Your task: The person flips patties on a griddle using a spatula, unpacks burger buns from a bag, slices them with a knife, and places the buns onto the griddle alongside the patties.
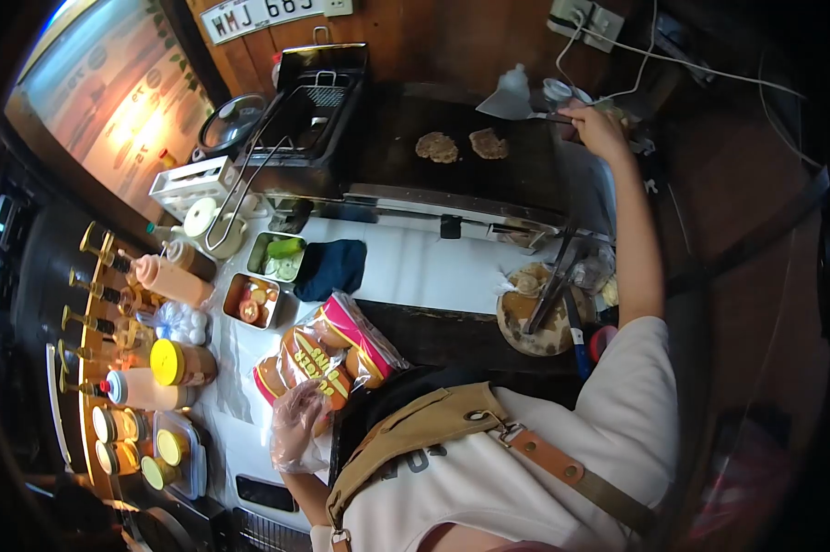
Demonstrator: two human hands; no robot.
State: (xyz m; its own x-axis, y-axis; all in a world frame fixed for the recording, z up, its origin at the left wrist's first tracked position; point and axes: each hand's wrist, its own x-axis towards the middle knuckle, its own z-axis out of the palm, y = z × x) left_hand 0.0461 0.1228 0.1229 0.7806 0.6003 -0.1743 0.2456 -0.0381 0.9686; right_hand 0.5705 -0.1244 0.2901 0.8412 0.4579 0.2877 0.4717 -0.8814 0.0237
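Note:
My right hand (601,132) is closed round the dark handle of a spatula (507,106), its wide metal blade over the griddle's back right corner. Two browned burger patties (436,147) lie apart on the dark griddle (397,124), left of the blade. My left hand (301,416), in a clear plastic glove, is at the near end of a bag of burger buns (328,354). Its fingers look curled against the bag, partly hidden by the crinkled glove. The bag rests on the counter, close to my apron, with several buns showing through the plastic.
A fryer (318,110) stands left of the griddle. Metal containers hold cucumber (284,258) and sliced tomato (252,302). Sauce bottles (171,281) and jars line the left side. Tongs (551,285) and a blue-handled knife (578,336) lie on a round board (516,327). White cables hang upper right.

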